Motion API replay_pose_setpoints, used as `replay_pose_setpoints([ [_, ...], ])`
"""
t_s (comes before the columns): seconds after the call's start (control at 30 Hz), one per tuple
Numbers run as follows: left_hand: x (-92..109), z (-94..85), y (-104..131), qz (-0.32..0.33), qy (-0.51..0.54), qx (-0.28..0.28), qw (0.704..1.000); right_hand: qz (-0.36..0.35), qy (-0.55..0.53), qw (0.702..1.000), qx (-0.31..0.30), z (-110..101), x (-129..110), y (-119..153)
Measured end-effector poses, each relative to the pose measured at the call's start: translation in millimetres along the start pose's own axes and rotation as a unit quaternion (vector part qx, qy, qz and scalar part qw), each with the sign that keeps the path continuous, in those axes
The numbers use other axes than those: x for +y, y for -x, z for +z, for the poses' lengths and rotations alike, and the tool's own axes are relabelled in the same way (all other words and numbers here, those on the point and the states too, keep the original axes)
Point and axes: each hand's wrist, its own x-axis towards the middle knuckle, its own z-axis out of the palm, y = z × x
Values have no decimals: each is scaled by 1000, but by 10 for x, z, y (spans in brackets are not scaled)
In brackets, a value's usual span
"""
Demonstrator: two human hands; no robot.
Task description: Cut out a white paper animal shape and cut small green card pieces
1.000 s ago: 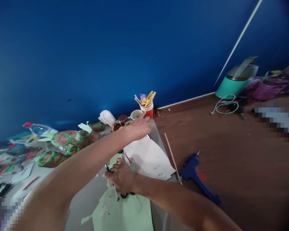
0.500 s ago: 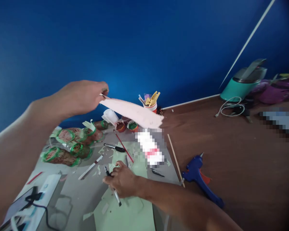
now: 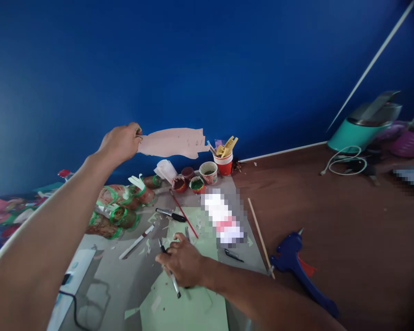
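My left hand [image 3: 122, 142] pinches one end of a pale pink paper cutout [image 3: 174, 141], held up in front of the blue wall. The cutout has a curved outline, a jagged right end and faint marks. Lower down, my right hand [image 3: 184, 262] is closed around a pen [image 3: 174, 282] with a light barrel and dark ends. That hand rests on a light green paper sheet [image 3: 189, 310]. Beyond it lie a black marker [image 3: 171, 214], a thin red stick [image 3: 186, 216] and a white cutter-like tool [image 3: 137, 242].
Brown, green-rimmed tubes [image 3: 124, 215] stand at the left. Paint cups [image 3: 197, 185] and a red-white cup of tools [image 3: 224, 164] line the back. A wooden stick [image 3: 260, 234] and blue glue gun [image 3: 290, 257] lie right. A cable [image 3: 76, 312] crosses the lower left.
The pink cutout has swung left and turned its broad face toward me as my left hand shifted. My right hand keeps the pen over the green sheet. The view has shifted slightly.
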Motion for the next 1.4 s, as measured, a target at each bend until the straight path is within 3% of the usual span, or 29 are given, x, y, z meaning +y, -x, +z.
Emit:
replay_pose_setpoints([
  [0.3, 97, 327, -18, -26, -38, -2, 999, -1, 1, 1000, -12, -22, 11, -12],
  [0.47, -28, 315, -81, -59, -53, 17, 997, 4, 4, 1000, -3, 8, 17, -17],
  [0.6, -90, 287, -94, -46, -86, 50, 994, 7, 6, 1000, -9, 31, 19, -24],
  [0.77, -3, 410, -42, -7, -100, 57, 993, 6, 16, 1000, -12, 14, 23, -23],
  [0.93, 5, 534, -69, -24, -80, 60, 995, 7, 13, 1000, -24, -10, 22, -21],
  [1.27, 50, 985, -60, -29, -38, 30, 998, 8, 18, 999, -30, 23, 35, -38],
  [1.4, -30, 1029, -71, 13, -31, 5, 999, 10, 12, 1000, -24, 27, 33, -35],
])
